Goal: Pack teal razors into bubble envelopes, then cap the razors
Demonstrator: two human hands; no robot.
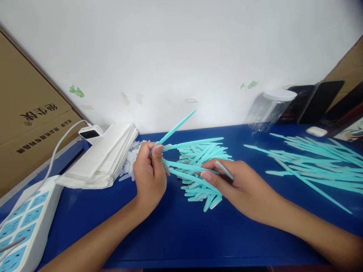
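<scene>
My left hand (150, 172) is closed around the ends of several slim turquoise strips (178, 126) with narrow handle-like ends. The strips fan out upward and to the right, over a heap of similar turquoise strips (208, 151) on the table. My right hand (246, 189) pinches the far part of one or more of the lower strips between thumb and fingers. A greyish stick end (225, 170) pokes up from between its fingers. How many pieces each hand grips is partly hidden by the fingers.
White flat packets (99, 155) are stacked at left beside small translucent pieces (127, 166) and a power strip (34, 223). More turquoise strips (314, 158) lie at right, below a clear lidded jar (269, 109). Cardboard (31, 113) borders the left of the blue table (181, 241).
</scene>
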